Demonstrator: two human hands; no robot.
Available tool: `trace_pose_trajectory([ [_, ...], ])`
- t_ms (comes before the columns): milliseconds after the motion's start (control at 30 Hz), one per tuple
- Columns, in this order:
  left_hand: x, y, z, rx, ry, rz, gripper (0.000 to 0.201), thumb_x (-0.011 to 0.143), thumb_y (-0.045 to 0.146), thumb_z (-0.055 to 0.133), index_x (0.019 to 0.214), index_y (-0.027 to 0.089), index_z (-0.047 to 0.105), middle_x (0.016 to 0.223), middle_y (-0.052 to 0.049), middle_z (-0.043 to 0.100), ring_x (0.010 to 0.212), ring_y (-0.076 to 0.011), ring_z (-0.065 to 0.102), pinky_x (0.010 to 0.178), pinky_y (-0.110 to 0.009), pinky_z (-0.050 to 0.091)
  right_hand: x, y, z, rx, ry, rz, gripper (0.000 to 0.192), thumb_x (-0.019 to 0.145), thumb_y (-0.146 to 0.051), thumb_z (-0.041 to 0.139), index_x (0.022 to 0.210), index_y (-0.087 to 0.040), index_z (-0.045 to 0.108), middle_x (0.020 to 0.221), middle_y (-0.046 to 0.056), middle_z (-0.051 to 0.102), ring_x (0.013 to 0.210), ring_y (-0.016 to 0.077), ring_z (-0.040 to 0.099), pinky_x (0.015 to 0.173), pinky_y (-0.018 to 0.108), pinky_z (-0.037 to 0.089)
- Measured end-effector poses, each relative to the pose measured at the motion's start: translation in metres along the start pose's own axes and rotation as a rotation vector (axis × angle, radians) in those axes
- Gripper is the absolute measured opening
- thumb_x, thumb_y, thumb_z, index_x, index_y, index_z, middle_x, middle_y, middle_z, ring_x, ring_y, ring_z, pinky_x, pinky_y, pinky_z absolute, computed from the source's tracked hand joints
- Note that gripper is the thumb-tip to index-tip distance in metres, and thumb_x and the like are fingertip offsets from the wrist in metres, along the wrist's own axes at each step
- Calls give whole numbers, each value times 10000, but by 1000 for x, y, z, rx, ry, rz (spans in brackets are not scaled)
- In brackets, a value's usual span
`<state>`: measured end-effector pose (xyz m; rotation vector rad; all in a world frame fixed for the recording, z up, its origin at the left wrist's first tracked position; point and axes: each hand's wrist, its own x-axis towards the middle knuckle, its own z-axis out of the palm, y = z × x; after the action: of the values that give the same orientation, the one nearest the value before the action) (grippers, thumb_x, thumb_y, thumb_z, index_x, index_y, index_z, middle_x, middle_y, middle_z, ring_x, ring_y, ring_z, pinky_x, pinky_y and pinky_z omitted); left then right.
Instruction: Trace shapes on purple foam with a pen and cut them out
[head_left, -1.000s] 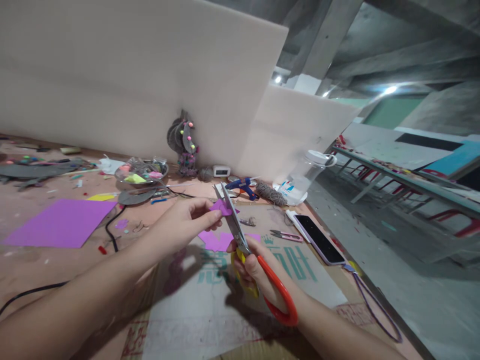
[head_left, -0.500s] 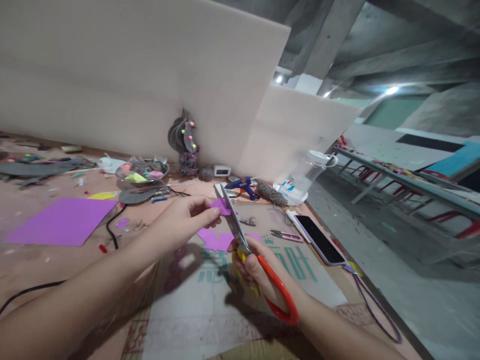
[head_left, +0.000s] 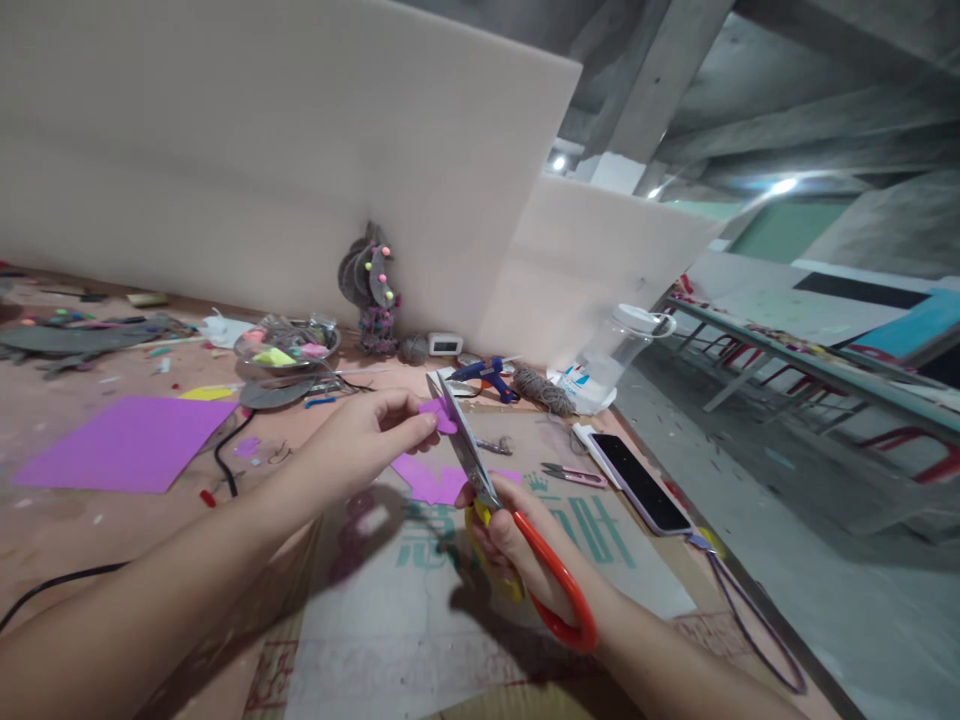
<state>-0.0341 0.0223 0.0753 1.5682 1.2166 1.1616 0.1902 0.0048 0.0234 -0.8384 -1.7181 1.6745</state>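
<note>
**Two hands at work: small flat purple piece (head_left: 439, 415), long metal scissors with red and yellow handles (head_left: 480, 482)**

Left hand (head_left: 397, 420) pinches the small flat purple piece between thumb and fingers, held up above the pinkish desk (head_left: 60, 535). Right hand (head_left: 517, 548) is closed on the scissors, thumb through the red loop, fingers at the yellow one. Blades point up and away, tips slightly parted. Purple piece is right at the blades, below the tips; cannot tell how much of it sits between them. Hands near each other, not touching.

Below: cut flat purple scraps (head_left: 435, 487) lying near the white sheet with green printed characters (head_left: 360, 650). Left side of desk: large flat purple sheet (head_left: 124, 445). Right side: small pink-handled snips (head_left: 576, 476) just beside a dark-screened phone in a pale purple case (head_left: 641, 482). Farther back: blue glue gun with orange trigger (head_left: 480, 372), bundle of grey yarn (head_left: 544, 390) next to it, then clear plastic jar with white lid (head_left: 613, 355).
</note>
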Motion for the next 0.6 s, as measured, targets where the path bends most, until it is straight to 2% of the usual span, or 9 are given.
trace_pose_trajectory([
  [300,0,1,-2,-54,5,-17,226,797,389,631,699,186,610,694,-9,666,686,-158,615,665,-287,474,0,-3,1,6,-7,33,611,804,-725,578,1066,-176,521,664,-55,369,530,75,297,464,214,255],
  [433,1,1,-3,-36,19,8,240,804,387,619,685,180,599,680,-4,644,666,-144,591,659,-278,460,-1,-2,2,21,-2,37,625,794,-744,568,1058,-178,524,657,-65,361,499,60,263,442,208,223],
  [600,0,0,0,-40,19,6,241,818,396,609,713,179,605,679,-1,645,663,-144,593,649,-272,457,0,-1,3,4,-4,9,618,801,-730,577,1054,-169,518,653,-64,380,501,64,296,452,219,233],
])
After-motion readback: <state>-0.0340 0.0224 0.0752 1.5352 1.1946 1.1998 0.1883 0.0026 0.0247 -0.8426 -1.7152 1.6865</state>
